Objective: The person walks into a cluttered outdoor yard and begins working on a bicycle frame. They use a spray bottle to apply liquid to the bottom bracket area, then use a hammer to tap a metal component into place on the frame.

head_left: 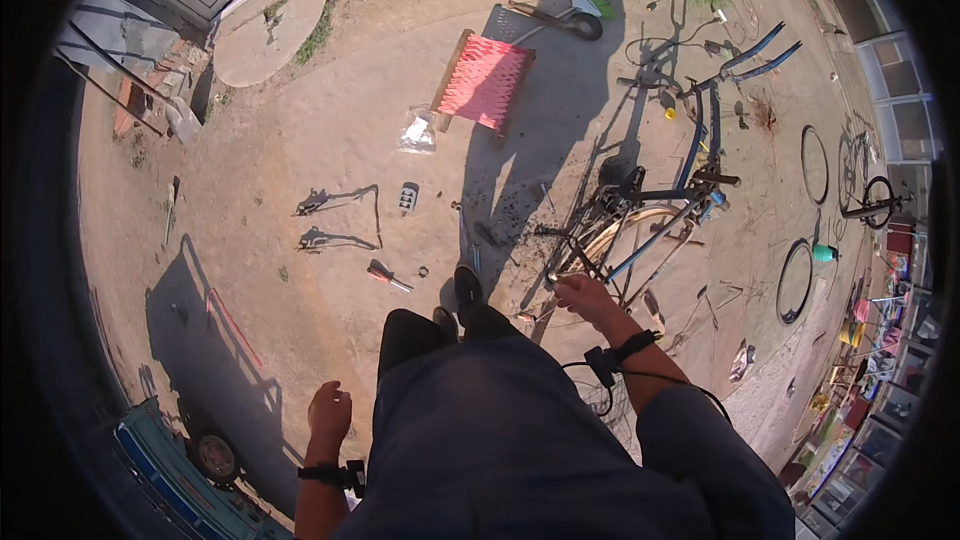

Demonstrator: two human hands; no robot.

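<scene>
My right hand (588,300) reaches out over the near end of a partly taken-apart bicycle (640,230), its fingers pinched together. Something small and pale shows at the fingertips, too small to name; whether they touch the bicycle I cannot tell. The bicycle lies ahead and to the right, its blue frame tubes and fork (765,52) pointing away from me. Low at my left side hangs my left hand (330,412), fingers curled in; what they hold, if anything, is hidden.
A stool with a red woven seat (487,82) stands ahead, beside a clear plastic bag (417,130). A bent metal frame (345,220), a grey block with holes (408,198) and a red-handled tool (388,276) lie left. Tyres (795,281) lie right; a blue-green vehicle (180,470) is lower left.
</scene>
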